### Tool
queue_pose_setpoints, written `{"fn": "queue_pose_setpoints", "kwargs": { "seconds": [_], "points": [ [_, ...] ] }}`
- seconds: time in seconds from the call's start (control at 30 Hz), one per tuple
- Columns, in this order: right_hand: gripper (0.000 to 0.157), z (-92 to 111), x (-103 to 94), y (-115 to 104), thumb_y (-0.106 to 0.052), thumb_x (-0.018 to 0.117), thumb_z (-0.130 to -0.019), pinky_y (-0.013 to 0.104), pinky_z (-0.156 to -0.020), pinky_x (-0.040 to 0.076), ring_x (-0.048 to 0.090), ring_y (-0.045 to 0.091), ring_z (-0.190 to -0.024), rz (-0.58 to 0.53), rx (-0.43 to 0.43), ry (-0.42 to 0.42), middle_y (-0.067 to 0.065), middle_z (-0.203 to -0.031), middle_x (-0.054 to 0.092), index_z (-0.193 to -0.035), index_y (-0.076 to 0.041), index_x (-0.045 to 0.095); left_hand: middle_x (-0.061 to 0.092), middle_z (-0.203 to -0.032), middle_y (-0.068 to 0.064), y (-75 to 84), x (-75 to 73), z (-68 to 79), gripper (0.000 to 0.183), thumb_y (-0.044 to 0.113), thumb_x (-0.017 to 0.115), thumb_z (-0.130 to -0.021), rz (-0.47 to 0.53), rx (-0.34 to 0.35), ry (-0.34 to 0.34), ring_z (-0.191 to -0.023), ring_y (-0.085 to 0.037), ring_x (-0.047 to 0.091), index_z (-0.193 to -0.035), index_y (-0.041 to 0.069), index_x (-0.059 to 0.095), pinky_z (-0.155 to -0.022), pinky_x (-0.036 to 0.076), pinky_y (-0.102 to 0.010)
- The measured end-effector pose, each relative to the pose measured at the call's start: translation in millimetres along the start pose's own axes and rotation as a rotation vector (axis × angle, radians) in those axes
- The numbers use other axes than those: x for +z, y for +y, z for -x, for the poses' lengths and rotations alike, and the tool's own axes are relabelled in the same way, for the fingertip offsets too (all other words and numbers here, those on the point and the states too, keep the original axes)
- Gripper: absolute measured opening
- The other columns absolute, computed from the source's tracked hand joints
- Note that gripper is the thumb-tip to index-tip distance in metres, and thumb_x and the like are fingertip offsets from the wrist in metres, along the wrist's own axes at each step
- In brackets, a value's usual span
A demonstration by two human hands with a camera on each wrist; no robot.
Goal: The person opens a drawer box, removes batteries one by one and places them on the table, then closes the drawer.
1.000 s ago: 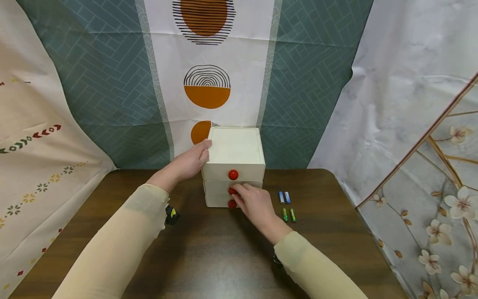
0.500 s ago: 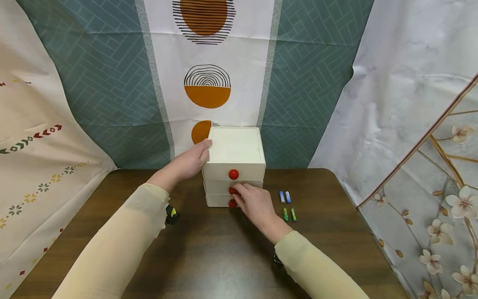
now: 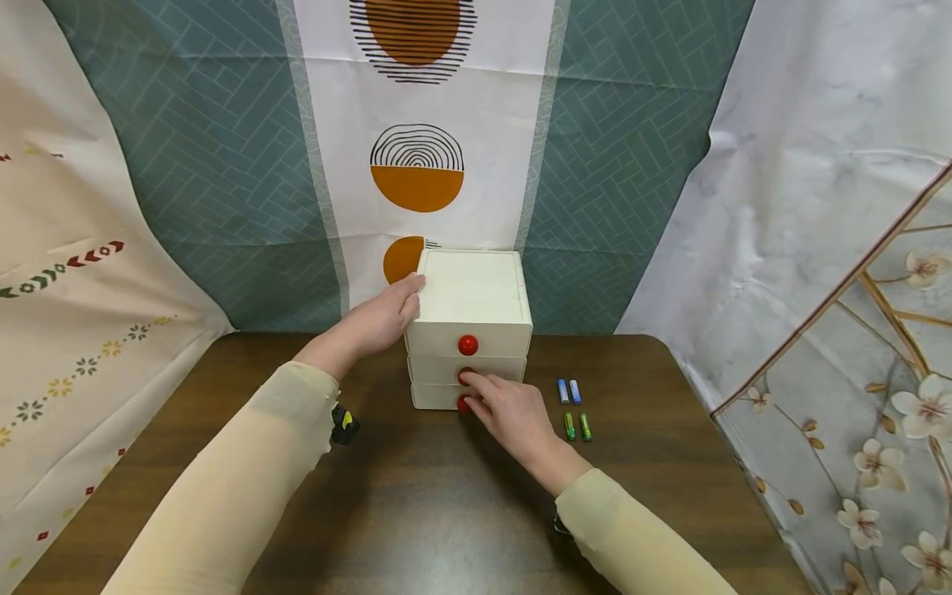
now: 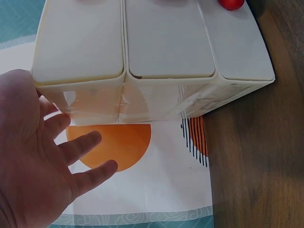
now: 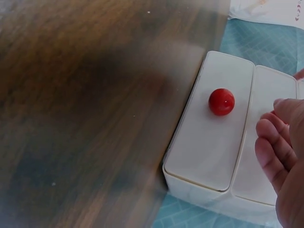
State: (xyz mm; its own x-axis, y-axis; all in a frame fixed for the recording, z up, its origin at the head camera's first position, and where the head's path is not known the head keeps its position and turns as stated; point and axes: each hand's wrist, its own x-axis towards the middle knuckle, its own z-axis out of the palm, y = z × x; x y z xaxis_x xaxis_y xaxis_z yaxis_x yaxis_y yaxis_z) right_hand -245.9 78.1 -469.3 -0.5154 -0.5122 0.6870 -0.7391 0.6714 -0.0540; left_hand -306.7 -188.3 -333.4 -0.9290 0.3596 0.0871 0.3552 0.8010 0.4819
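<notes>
A small white drawer cabinet with three stacked drawers stands on the table, each drawer front bearing a round red knob. My left hand rests against the cabinet's upper left edge, its fingers spread in the left wrist view. My right hand is at the middle drawer, with fingertips at the middle knob and the thumb lower, beside the bottom knob. All three drawers look closed. In the right wrist view the bottom knob shows fully, while the hand mostly hides the middle one.
Right of the cabinet lie two blue-and-white batteries and two green batteries on the dark wooden table. Behind hangs a patterned cloth, with other cloths at both sides.
My right thumb has moved down, away from the middle knob. My left hand keeps its place on the cabinet, and the head view has shifted slightly.
</notes>
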Motion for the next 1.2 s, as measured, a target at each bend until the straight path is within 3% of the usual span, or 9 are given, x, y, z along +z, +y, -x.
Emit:
{"fn": "queue_pose_setpoints", "kwargs": {
  "seconds": [0.23,0.63,1.2],
  "points": [
    [0.032,4.9,1.4,-2.7,-0.019,0.089,-0.096,0.033,-0.057,0.059,0.074,0.015,-0.072,-0.02,-0.034,-0.048,-0.004,-0.094,0.078,-0.125,-0.015,0.078,0.017,-0.183,-0.017,-3.0,1.5,-0.4,0.062,0.029,0.023,-0.119,0.001,-0.01,0.0,-0.169,-0.033,0.018,-0.175,0.002,0.023,-0.136,0.015,-0.049],
    [0.018,7.1,11.6,-2.4,-0.02,0.089,-0.096,0.038,-0.065,0.063,0.076,0.015,-0.078,0.012,0.022,-0.165,-0.006,-0.093,0.078,-0.112,-0.018,0.079,0.015,-0.183,-0.017,-0.6,1.6,0.8,0.063,0.03,0.023,-0.119,0.01,-0.006,-0.005,-0.169,-0.033,0.016,-0.175,0.001,0.022,-0.136,0.013,-0.049],
    [0.018,5.9,19.0,-0.5,-0.02,0.087,-0.098,0.039,-0.066,0.063,0.078,0.015,-0.081,0.059,0.052,-0.254,-0.006,-0.093,0.08,-0.115,-0.021,0.08,0.016,-0.183,-0.017,0.6,-0.7,1.4,0.062,0.028,0.024,-0.119,0.007,0.002,-0.005,-0.169,-0.033,0.016,-0.175,0.002,0.022,-0.136,0.014,-0.049]
  ]
}}
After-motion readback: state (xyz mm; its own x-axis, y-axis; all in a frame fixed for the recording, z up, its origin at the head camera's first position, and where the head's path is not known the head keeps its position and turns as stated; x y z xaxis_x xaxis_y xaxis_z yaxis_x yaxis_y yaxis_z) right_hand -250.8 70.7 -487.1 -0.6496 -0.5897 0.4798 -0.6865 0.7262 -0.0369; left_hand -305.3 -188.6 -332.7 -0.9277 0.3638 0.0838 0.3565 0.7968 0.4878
